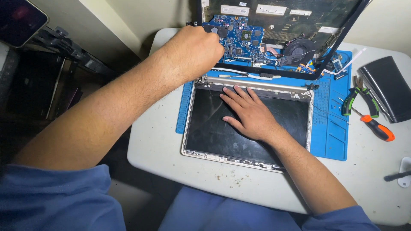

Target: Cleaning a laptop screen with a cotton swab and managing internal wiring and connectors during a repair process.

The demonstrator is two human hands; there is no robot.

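An opened laptop lies on a blue work mat (332,137). Its dark screen panel (214,132) faces up toward me, and beyond the hinge the base (295,25) shows a blue circuit board (239,40) and a round black fan (299,49). My right hand (248,113) rests flat on the screen panel, fingers spread. My left hand (195,51) is closed over the left end of the circuit board, gripping a small dark tool whose tip shows at its top; the rest of the tool is hidden by my fingers.
The mat sits on a white round-cornered table (158,149). Right of the mat lie green-handled pliers (353,98), an orange-handled screwdriver (376,128) and a black oblong case (387,87). A dark stand and a tablet (19,19) are at the far left.
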